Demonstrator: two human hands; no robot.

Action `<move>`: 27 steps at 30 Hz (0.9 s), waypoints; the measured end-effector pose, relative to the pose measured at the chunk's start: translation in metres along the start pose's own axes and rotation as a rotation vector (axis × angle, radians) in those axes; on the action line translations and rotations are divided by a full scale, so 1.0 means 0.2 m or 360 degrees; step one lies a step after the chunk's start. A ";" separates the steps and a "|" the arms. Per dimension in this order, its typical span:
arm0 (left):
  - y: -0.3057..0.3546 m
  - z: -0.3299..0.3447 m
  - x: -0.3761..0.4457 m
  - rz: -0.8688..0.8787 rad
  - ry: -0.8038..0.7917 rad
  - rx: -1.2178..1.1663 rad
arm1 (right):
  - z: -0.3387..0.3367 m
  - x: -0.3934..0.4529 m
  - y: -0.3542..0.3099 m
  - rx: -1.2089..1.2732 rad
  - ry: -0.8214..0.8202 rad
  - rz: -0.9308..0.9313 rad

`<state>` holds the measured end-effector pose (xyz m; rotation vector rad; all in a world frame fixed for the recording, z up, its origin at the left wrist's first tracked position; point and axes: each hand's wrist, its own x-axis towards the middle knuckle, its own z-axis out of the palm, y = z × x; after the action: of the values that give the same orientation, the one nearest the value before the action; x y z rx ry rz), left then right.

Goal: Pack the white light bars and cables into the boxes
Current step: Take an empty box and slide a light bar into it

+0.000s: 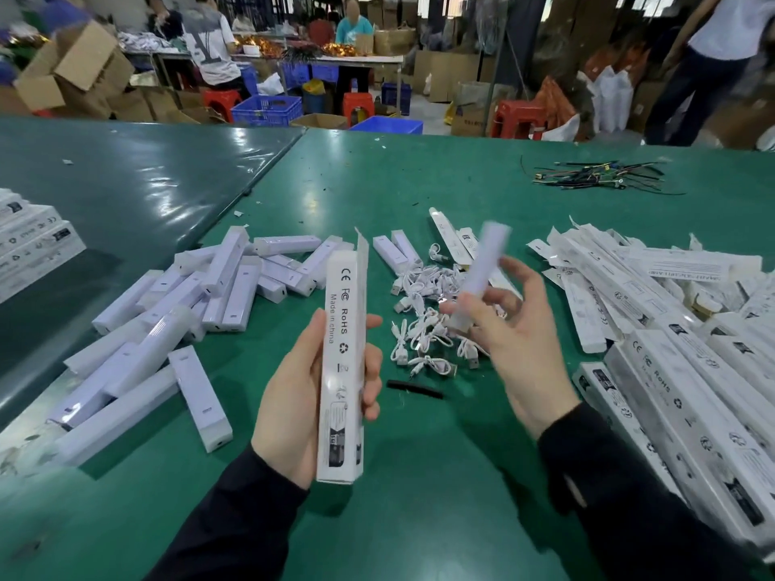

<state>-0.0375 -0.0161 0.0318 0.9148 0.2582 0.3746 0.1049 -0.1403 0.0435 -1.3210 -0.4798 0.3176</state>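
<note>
My left hand (293, 396) grips a long white box (341, 362) upright over the green table (419, 517), its top flap open. My right hand (516, 345) holds a white light bar (482, 270), blurred by motion and tilted up to the right of the box. A heap of loose white light bars (201, 295) lies to the left. White coiled cables (423, 325) are piled in the middle, behind my hands. Flat white boxes (654, 312) are heaped on the right.
A stack of filled boxes (29, 241) sits at the far left edge. A black strip (413, 387) lies between my hands. Dark wires (599, 178) lie far right. Beyond the table people, stools, blue crates and cartons fill the floor.
</note>
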 end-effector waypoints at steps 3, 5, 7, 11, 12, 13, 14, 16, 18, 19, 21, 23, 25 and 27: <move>-0.01 0.00 0.00 -0.0216 -0.0161 -0.0053 | -0.05 0.00 -0.07 0.0508 -0.0126 0.0102; -0.01 0.00 0.00 -0.0344 -0.0267 -0.0043 | -0.06 -0.02 -0.11 0.0590 -0.0179 0.0068; -0.02 0.00 -0.01 -0.0451 -0.0353 -0.0005 | -0.07 -0.03 -0.13 0.0622 -0.0181 0.0061; -0.03 0.00 -0.01 -0.0550 -0.0484 0.0104 | -0.10 -0.03 -0.14 0.0609 -0.0092 0.0111; -0.03 0.00 -0.01 -0.0551 -0.0517 0.0127 | -0.10 -0.02 -0.14 0.0611 -0.0063 0.0116; -0.04 0.00 -0.01 -0.0557 -0.0548 0.0144 | -0.10 -0.02 -0.13 0.0613 -0.0043 0.0121; -0.04 0.00 -0.01 -0.0569 -0.0572 0.0166 | -0.10 -0.02 -0.13 0.0612 -0.0035 0.0129; -0.04 0.00 -0.01 -0.0574 -0.0603 0.0246 | -0.10 -0.02 -0.12 0.0605 -0.0054 0.0150; -0.06 0.01 -0.01 -0.0532 -0.0583 0.0366 | -0.11 -0.01 -0.11 0.0611 -0.0076 0.0170; -0.06 0.01 -0.01 -0.0504 -0.0556 0.0413 | -0.11 -0.01 -0.11 0.0610 -0.0072 0.0175; -0.07 0.02 -0.01 -0.0467 -0.0535 0.0455 | -0.12 -0.01 -0.11 0.0584 -0.0040 0.0186; -0.07 0.03 -0.01 -0.0476 -0.0537 0.0453 | -0.12 -0.01 -0.10 0.0547 0.0002 0.0216; -0.07 0.02 -0.01 -0.0487 -0.0537 0.0468 | -0.11 -0.01 -0.10 0.0508 0.0045 0.0245; -0.06 0.02 -0.01 -0.0469 -0.0540 0.0426 | -0.12 -0.01 -0.10 0.0437 0.0056 0.0257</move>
<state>-0.0357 -0.0267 0.0234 1.1667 0.1286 -0.0928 0.1147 -0.1651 0.0588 -1.0970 -0.2882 0.4763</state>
